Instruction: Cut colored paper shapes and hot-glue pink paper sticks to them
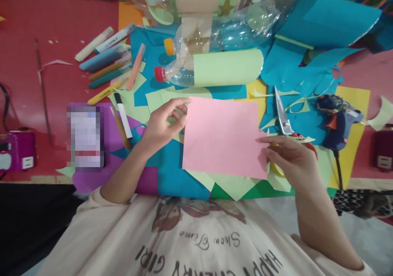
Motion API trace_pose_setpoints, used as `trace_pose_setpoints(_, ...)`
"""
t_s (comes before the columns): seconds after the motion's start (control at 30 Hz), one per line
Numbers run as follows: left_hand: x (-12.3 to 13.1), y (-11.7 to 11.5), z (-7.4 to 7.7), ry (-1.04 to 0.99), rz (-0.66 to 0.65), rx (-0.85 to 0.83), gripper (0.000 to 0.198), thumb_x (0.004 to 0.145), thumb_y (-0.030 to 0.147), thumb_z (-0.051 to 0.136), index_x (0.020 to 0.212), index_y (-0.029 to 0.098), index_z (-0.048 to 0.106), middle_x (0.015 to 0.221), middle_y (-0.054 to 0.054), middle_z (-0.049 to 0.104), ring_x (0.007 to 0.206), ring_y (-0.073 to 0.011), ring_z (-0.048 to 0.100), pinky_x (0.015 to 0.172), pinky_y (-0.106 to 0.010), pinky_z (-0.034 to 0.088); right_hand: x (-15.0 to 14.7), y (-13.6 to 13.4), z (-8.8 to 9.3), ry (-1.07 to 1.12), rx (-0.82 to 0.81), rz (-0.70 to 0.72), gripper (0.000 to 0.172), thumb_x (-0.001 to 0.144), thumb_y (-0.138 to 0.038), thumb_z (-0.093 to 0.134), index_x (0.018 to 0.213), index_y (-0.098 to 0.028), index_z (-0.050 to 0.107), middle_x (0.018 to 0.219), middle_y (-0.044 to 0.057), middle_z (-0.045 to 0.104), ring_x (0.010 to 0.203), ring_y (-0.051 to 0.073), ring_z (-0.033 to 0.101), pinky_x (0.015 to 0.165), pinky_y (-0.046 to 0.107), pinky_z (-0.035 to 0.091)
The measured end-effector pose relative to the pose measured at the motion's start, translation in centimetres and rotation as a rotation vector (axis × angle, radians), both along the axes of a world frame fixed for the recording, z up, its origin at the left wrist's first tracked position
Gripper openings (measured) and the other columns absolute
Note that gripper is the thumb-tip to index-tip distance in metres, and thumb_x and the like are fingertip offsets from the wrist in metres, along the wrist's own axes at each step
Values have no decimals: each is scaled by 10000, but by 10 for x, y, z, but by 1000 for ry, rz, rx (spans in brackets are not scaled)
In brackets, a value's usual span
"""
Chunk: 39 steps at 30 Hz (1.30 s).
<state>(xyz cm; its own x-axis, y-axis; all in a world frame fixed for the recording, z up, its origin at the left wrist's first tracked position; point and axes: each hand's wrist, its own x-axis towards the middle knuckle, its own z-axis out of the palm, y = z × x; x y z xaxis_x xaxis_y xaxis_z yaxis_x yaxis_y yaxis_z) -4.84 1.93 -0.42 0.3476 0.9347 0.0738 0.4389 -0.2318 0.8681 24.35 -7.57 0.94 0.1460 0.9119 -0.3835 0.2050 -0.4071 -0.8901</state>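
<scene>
A pink sheet of paper [224, 136] is held up flat over the cluttered table, in the middle of the head view. My left hand [164, 124] pinches its upper left edge between thumb and fingers. At the right edge, my right hand [290, 159] grips the sheet in the same way, and a small cut or fold shows in the paper there. Just beyond the sheet lies a plastic bottle with a red cap [175, 74], wrapped in light green paper [229, 68]. Scissors [281, 114] lie beyond my right hand, their red handle partly hidden by it.
Markers [106, 57] are piled at the left, above a phone [87, 136]. A blue glue gun [342, 128] rests at the right on yellow paper. Clear bottles [233, 32], blue paper [331, 18] and green scraps [225, 186] cover much of the table.
</scene>
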Motion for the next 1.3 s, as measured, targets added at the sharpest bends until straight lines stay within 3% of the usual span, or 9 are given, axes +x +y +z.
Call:
trace_pose_setpoints(0.2, 1, 0, -5, 179, 81, 414, 220, 870, 193, 513, 1076, 180, 589, 923, -34, 616, 794, -116, 590, 764, -262, 518, -3, 1, 11, -55, -153, 91, 198, 732, -264, 660, 917, -203, 698, 557, -31, 557, 435, 73, 499, 412, 201, 430)
trace_pose_setpoints(0.27, 4, -5, -4, 206, -63, 485, 227, 894, 180, 487, 1106, 180, 568, 945, -38, 642, 851, -126, 605, 798, -267, 515, -5, -1, 14, -94, -179, 95, 196, 744, -278, 645, 915, -193, 692, 539, -39, 519, 419, 62, 452, 391, 195, 385)
trace_pose_setpoints(0.37, 15, -18, -6, 273, -458, 522, 246, 938, 205, 426, 1144, 179, 557, 1093, -51, 667, 1063, -141, 594, 950, -285, 473, -4, -4, 15, -150, -181, 143, 219, 766, -319, 618, 927, -187, 687, 536, -33, 517, 418, 63, 424, 368, 195, 330)
trace_pose_setpoints(0.5, 32, -39, -12, 538, -722, 503, 472, 929, 425, 438, 1326, 170, 463, 1426, -101, 469, 1344, -238, 393, 1124, -409, 307, 6, -5, 11, -340, -66, 286, 218, 802, -354, 580, 912, -210, 703, 500, -30, 525, 425, 90, 464, 400, 223, 360)
trace_pose_setpoints(0.7, 39, -53, -16, 695, -721, 458, 575, 910, 474, 444, 1416, 222, 343, 1533, -76, 305, 1424, -245, 254, 1164, -416, 182, -6, 31, 12, -687, 410, 257, 98, 803, -276, 621, 787, -195, 674, 588, 9, 632, 474, 111, 530, 465, 245, 418)
trace_pose_setpoints(0.83, 39, -57, -17, 692, -697, 484, 599, 919, 471, 419, 1439, 199, 301, 1537, -93, 292, 1415, -264, 267, 1155, -414, 184, -38, 72, 2, -725, 703, 547, 135, 850, -193, 544, 901, -186, 669, 846, 83, 716, 818, 213, 655, 701, 338, 532)
trace_pose_setpoints(1.0, 41, -62, -15, 716, -662, 454, 595, 906, 471, 456, 1423, 200, 343, 1529, -107, 306, 1407, -263, 290, 1146, -422, 204, -68, 117, -30, -730, 712, 758, 297, 871, -229, 519, 1151, -160, 591, 1242, 157, 605, 1164, 312, 535, 983, 519, 426)
trace_pose_setpoints(1.17, 41, -63, -13, 731, -669, 425, 615, 901, 491, 456, 1436, 216, 329, 1535, -93, 298, 1405, -261, 296, 1140, -423, 221, -78, 138, -48, -799, 663, 680, 428, 819, -350, 606, 1191, -158, 516, 1164, 175, 540, 1127, 377, 493, 958, 602, 377)
trace_pose_setpoints(1.3, 41, -62, -13, 732, -674, 413, 611, 914, 487, 428, 1448, 215, 306, 1545, -90, 273, 1410, -257, 286, 1144, -419, 219, -79, 143, -50, -756, 661, 699, 308, 807, -340, 614, 1051, -175, 522, 1071, 140, 533, 1059, 340, 507, 940, 583, 389)
